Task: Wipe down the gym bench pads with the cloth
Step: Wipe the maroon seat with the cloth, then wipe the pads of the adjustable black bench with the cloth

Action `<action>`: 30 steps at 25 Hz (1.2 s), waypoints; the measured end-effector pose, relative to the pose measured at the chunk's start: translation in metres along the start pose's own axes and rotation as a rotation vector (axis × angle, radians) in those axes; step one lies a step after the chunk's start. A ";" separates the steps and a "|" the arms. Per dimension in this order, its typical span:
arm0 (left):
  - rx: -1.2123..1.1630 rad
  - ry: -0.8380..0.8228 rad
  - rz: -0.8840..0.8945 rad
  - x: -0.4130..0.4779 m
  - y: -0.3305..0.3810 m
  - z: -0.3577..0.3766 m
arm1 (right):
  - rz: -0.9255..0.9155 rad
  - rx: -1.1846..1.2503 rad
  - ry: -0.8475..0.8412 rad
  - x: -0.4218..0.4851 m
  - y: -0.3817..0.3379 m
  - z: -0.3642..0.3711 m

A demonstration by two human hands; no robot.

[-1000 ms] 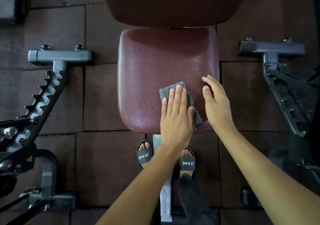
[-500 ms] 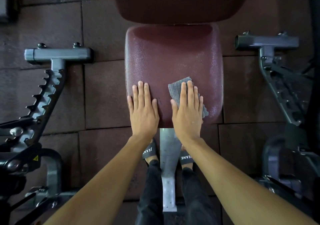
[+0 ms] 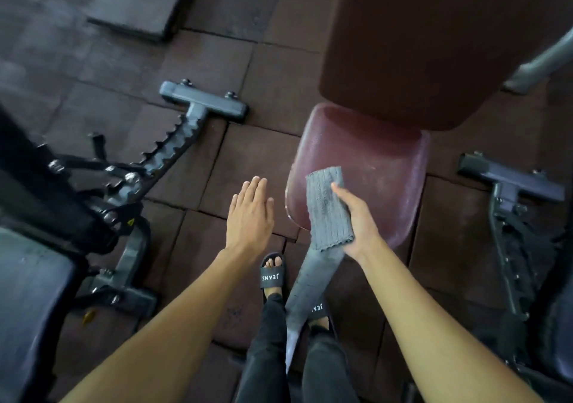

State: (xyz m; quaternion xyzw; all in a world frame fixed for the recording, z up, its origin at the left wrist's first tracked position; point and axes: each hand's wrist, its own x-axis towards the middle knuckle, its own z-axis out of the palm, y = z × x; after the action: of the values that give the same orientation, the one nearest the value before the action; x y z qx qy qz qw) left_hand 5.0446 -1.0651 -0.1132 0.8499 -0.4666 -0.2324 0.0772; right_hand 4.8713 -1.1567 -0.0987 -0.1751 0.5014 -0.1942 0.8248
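While the left hand hovers flat over the floor just left of the bench, fingers straight and together with nothing in them, the right hand grasps the cloth, thumb laid across it. That cloth is grey, ribbed and folded into a long strip, held over the front-left corner of the seat pad; whether it touches the pad I cannot tell. The seat pad is maroon with a pebbled sheen, and the back pad above it is darker. Around lies a floor of dark rubber tiles: 1 toothed adjuster rack at left, 2 black sandals by the grey beam, another frame at right.
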 end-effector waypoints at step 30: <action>-0.605 0.375 -1.127 -0.343 -0.616 -0.092 | 0.153 -1.383 -0.615 -0.031 0.559 0.518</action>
State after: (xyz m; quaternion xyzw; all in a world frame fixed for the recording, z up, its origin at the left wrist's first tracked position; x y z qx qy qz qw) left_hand 5.3978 -0.4484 -0.1357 0.9307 0.1560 -0.2062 0.2586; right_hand 5.4029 -0.6103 -0.1197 -0.6632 0.2671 0.2796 0.6408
